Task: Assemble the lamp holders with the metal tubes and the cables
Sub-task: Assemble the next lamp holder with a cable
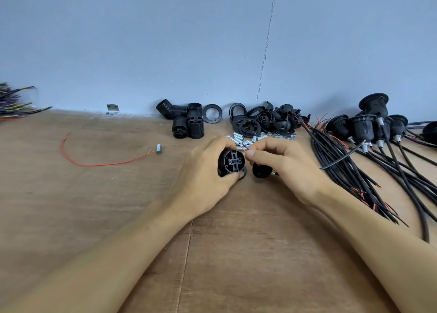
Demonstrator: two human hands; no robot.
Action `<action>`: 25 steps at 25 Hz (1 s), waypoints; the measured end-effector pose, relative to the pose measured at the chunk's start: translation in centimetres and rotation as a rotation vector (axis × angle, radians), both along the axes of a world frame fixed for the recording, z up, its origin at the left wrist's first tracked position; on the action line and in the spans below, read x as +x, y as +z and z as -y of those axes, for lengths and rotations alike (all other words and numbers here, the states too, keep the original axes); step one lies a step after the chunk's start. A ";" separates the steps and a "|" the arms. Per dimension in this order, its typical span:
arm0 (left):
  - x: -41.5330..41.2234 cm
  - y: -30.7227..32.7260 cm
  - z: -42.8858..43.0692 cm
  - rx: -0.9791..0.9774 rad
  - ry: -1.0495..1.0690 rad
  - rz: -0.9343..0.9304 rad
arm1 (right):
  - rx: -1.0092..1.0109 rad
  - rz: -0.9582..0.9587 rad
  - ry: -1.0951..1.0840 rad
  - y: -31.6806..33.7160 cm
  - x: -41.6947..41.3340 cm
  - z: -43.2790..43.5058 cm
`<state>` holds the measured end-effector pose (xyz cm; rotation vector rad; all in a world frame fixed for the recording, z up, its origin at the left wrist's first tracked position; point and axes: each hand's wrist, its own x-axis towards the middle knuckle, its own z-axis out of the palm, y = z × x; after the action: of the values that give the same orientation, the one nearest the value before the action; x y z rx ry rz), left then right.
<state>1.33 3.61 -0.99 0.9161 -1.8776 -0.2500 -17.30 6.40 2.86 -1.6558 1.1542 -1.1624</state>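
black lamp holder (233, 162) in left hand (203, 178), red wire (243, 149) pinched in right hand (283, 168).

Wire bundle (10, 103) cut off at left edge; black cap (260, 172) half hidden under right hand (286, 168).

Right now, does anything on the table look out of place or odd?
Yes. One red wire and one metal tube lie alone on the left of the table, apart from the tube pile and the black cables. Nothing looks damaged.
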 end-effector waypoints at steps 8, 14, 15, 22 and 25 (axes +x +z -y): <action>0.1 0.4 -0.7 0.046 0.025 -0.039 | 0.055 0.014 0.051 1.1 -0.6 -0.2; 0.1 0.2 -0.7 -0.006 0.054 -0.068 | 0.145 0.042 0.167 1.2 -0.7 -0.1; 0.1 0.2 -0.7 -0.015 0.055 -0.069 | 0.150 0.044 0.172 1.2 -0.6 -0.2; 0.2 0.3 -0.8 -0.081 0.076 -0.069 | 0.138 0.053 0.182 1.4 -0.6 -0.2; 0.2 0.3 -0.9 -0.085 0.073 -0.061 | 0.114 0.034 0.158 1.2 -0.7 0.1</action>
<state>1.52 4.52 -0.65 0.9070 -1.7813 -0.1510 -17.97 6.30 4.02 -1.6033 1.0288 -1.0036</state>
